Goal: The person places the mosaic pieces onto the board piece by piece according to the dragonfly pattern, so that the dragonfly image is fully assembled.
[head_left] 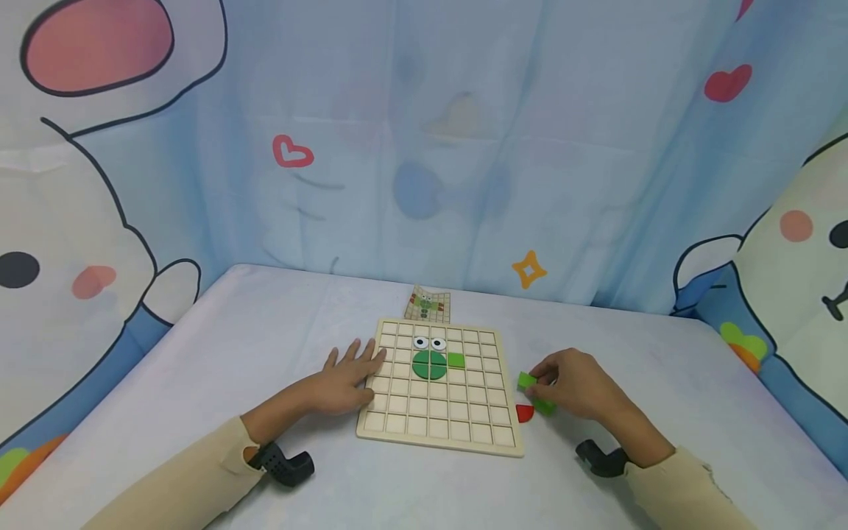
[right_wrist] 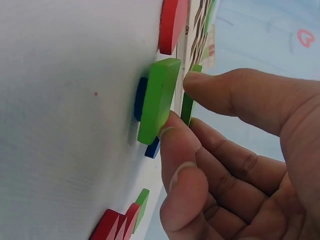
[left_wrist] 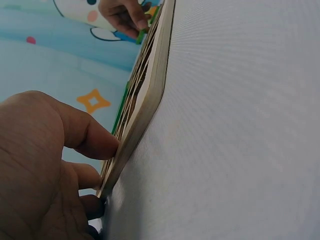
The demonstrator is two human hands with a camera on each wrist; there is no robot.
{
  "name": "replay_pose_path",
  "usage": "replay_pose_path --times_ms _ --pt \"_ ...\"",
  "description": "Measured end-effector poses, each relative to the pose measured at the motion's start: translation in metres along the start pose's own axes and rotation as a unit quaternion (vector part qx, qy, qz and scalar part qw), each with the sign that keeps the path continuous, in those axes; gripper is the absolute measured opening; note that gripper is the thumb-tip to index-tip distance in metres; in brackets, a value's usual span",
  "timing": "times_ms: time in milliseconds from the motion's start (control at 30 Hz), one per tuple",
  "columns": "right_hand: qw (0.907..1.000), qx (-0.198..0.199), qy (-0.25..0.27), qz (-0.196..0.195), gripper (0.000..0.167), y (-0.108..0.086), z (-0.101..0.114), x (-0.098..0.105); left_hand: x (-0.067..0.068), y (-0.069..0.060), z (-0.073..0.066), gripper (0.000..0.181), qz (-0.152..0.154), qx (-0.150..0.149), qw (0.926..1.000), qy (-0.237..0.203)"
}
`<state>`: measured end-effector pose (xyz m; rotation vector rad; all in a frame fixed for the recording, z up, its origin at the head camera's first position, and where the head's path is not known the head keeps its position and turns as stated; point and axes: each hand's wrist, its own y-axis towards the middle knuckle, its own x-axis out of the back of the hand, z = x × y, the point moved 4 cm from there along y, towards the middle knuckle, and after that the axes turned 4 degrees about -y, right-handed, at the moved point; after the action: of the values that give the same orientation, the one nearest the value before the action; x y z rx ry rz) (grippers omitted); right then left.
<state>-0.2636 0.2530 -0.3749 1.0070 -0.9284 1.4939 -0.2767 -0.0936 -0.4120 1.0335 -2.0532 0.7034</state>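
A light wooden grid board (head_left: 437, 408) lies on the table, carrying two eye tiles (head_left: 429, 343), a green disc of quarter pieces (head_left: 429, 365) and a light-green square tile (head_left: 456, 360). My left hand (head_left: 341, 383) rests along the board's left edge, fingers spread; its fingertips touch the rim in the left wrist view. Right of the board, my right hand (head_left: 576, 386) pinches a green square tile (head_left: 526, 380) between thumb and fingers. Another green tile (right_wrist: 160, 100) is beneath that hand, over blue pieces (right_wrist: 141, 100) partly hidden by it. A red rounded piece (head_left: 525, 414) lies by the board's right edge.
A small patterned picture card (head_left: 427, 305) sits behind the board. More red pieces (right_wrist: 112, 225) and a green piece (right_wrist: 142, 205) show low in the right wrist view. A blue cartoon curtain (head_left: 464, 184) hangs behind the white-covered table (head_left: 278, 331).
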Motion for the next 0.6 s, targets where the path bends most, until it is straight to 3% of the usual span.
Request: replay_pose_path --times_ms 600 --pt "0.9995 0.013 0.024 -0.016 0.03 0.002 -0.0041 -0.0012 -0.0001 0.0 -0.0001 0.069 0.003 0.001 1.0 0.001"
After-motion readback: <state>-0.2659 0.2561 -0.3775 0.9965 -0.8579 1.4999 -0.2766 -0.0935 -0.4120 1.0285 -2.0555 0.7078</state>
